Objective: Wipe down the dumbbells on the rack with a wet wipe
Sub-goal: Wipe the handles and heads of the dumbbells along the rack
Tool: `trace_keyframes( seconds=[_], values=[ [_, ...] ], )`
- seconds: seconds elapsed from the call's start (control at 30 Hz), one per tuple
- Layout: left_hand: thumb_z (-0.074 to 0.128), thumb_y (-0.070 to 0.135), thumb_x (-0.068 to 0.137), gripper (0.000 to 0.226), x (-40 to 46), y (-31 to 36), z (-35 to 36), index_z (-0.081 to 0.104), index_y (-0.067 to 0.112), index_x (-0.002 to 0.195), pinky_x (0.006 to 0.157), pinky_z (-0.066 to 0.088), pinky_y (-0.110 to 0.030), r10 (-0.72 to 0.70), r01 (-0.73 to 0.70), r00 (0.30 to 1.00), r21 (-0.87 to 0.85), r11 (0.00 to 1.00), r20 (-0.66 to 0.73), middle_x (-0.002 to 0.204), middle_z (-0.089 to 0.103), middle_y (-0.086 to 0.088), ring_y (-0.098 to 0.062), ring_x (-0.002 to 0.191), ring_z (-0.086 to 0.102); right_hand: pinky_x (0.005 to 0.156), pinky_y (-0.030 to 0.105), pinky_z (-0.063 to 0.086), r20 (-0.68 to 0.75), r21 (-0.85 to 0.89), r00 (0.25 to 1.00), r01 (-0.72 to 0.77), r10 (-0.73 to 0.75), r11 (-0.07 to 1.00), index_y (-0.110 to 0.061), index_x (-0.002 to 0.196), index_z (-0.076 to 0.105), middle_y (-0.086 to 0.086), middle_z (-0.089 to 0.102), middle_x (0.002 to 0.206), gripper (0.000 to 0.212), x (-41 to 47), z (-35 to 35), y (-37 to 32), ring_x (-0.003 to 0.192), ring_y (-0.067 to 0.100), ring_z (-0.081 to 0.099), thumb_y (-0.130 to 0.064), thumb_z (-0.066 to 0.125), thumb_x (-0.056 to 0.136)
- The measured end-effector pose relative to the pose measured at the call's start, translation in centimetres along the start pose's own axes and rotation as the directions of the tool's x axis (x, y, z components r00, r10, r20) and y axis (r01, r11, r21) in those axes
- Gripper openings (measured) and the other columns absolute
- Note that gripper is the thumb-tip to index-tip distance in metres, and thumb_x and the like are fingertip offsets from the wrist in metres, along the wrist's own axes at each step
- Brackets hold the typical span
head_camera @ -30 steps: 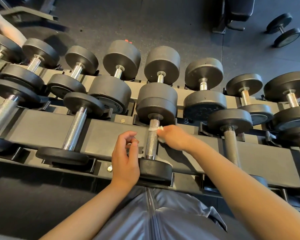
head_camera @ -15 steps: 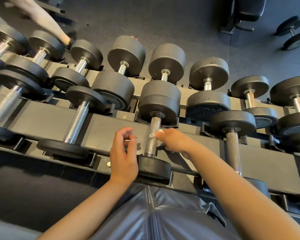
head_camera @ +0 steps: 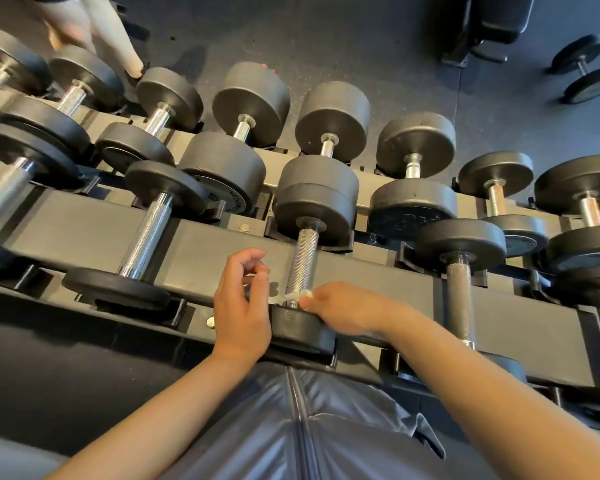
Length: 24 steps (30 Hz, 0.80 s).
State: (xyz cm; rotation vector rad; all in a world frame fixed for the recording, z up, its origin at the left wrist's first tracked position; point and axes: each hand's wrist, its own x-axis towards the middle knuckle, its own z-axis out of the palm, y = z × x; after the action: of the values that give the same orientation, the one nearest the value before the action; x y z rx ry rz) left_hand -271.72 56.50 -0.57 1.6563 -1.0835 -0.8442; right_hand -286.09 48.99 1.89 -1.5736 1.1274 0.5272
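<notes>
Nearest, a grey zipped garment [head_camera: 291,427] fills the lower view. Left hand [head_camera: 241,306] hovers beside the dumbbell [head_camera: 303,271], grip loosely curled and grasping nothing. Right hand [head_camera: 343,308] pinches a small white wet wipe [head_camera: 300,295] against the handle's near end, just above the near weight head. The rack [head_camera: 205,251] carries neighbouring dumbbells close on both sides. Beyond, another person's legs [head_camera: 94,32] stand by the rack; a loose dumbbell [head_camera: 584,69] lies on the floor.
</notes>
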Motion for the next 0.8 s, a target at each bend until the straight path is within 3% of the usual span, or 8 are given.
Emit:
trace_keyframes(
  seconds=[0.13, 0.23, 0.33, 0.43, 0.5, 0.57, 0.67, 0.8],
  values=[
    [0.041, 0.038, 0.086, 0.020, 0.0, 0.2, 0.1, 0.047, 0.038, 0.106, 0.075, 0.040, -0.008, -0.025, 0.025, 1.000, -0.016, 1.000, -0.009, 0.092, 0.056, 0.009, 0.001, 0.086, 0.054, 0.075, 0.033, 0.044, 0.010, -0.060, 0.996, 0.088, -0.087, 0.994, -0.017, 0.084, 0.061, 0.003, 0.062, 0.085, 0.037, -0.6, -0.8, 0.7, 0.079, 0.018, 0.056, -0.041, 0.039, 0.100],
    [0.044, 0.034, 0.090, 0.018, -0.1, 0.2, 0.2, 0.047, 0.040, 0.106, 0.076, 0.040, -0.010, -0.076, 0.075, 0.995, -0.021, 0.997, -0.057, 0.093, 0.054, 0.013, 0.001, 0.086, 0.052, 0.076, 0.032, 0.048, -0.178, -0.132, 0.963, 0.182, -0.204, 0.974, -0.016, 0.097, 0.066, 0.000, 0.067, 0.089, 0.034, -0.3, -2.6, 1.1, 0.083, 0.016, 0.061, -0.040, 0.042, 0.099],
    [0.044, 0.024, 0.092, 0.021, -0.2, 0.3, 0.3, 0.047, 0.040, 0.106, 0.077, 0.038, -0.007, -0.124, 0.121, 0.986, -0.029, 0.992, -0.108, 0.094, 0.053, 0.016, 0.003, 0.089, 0.051, 0.075, 0.020, 0.046, -0.274, -0.151, 0.913, 0.268, -0.301, 0.951, -0.036, 0.106, 0.059, -0.019, 0.057, 0.084, 0.021, 0.3, -4.4, -0.1, 0.081, 0.001, 0.057, -0.042, 0.040, 0.099],
    [0.045, 0.025, 0.091, 0.022, -0.3, 0.4, 0.3, 0.047, 0.041, 0.106, 0.079, 0.038, -0.007, -0.130, 0.127, 0.983, -0.036, 0.991, -0.127, 0.095, 0.053, 0.019, 0.004, 0.091, 0.052, 0.077, 0.033, 0.052, -0.223, -0.563, 0.946, 0.073, -0.236, 0.823, -0.034, 0.121, 0.051, -0.005, 0.057, 0.084, 0.040, 2.8, -5.7, -1.3, 0.082, 0.015, 0.060, -0.054, 0.026, 0.098],
    [0.045, 0.026, 0.091, 0.022, -0.3, 0.3, 0.3, 0.048, 0.042, 0.107, 0.082, 0.042, -0.013, -0.138, 0.133, 0.982, -0.049, 0.990, -0.132, 0.095, 0.055, 0.024, 0.001, 0.094, 0.053, 0.075, 0.038, 0.053, -0.276, -0.692, 0.934, -0.031, -0.225, 0.721, -0.029, 0.120, 0.051, 0.002, 0.058, 0.086, 0.045, 4.1, -6.1, -1.8, 0.082, 0.021, 0.060, -0.055, 0.021, 0.099],
    [0.045, 0.027, 0.092, 0.023, -0.2, 0.2, 0.3, 0.047, 0.043, 0.108, 0.084, 0.045, -0.022, -0.137, 0.131, 0.980, -0.052, 0.990, -0.146, 0.097, 0.054, 0.030, -0.003, 0.095, 0.054, 0.077, 0.040, 0.054, -0.283, -0.676, 0.931, -0.024, -0.229, 0.736, -0.026, 0.116, 0.056, 0.003, 0.061, 0.091, 0.041, 4.5, -6.0, -2.2, 0.084, 0.022, 0.060, -0.048, 0.024, 0.102],
    [0.044, 0.033, 0.091, 0.021, -0.4, 0.2, 0.5, 0.047, 0.044, 0.109, 0.083, 0.048, -0.028, -0.105, 0.099, 0.980, -0.039, 0.994, -0.170, 0.098, 0.055, 0.026, -0.005, 0.094, 0.055, 0.082, 0.034, 0.049, -0.101, -0.573, 0.967, 0.135, -0.234, 0.808, -0.023, 0.120, 0.056, 0.005, 0.061, 0.104, 0.033, 4.2, -4.9, -2.4, 0.093, 0.021, 0.057, -0.035, 0.030, 0.104],
    [0.042, 0.035, 0.089, 0.024, -0.5, 0.3, 0.5, 0.047, 0.042, 0.111, 0.082, 0.049, -0.035, -0.066, 0.062, 0.980, -0.028, 0.998, -0.189, 0.097, 0.057, 0.013, -0.008, 0.093, 0.055, 0.081, 0.035, 0.044, 0.053, -0.458, 0.980, 0.193, -0.190, 0.868, -0.020, 0.107, 0.057, 0.002, 0.055, 0.093, 0.040, 2.6, -2.5, -2.7, 0.088, 0.020, 0.051, -0.046, 0.027, 0.102]
  ],
)
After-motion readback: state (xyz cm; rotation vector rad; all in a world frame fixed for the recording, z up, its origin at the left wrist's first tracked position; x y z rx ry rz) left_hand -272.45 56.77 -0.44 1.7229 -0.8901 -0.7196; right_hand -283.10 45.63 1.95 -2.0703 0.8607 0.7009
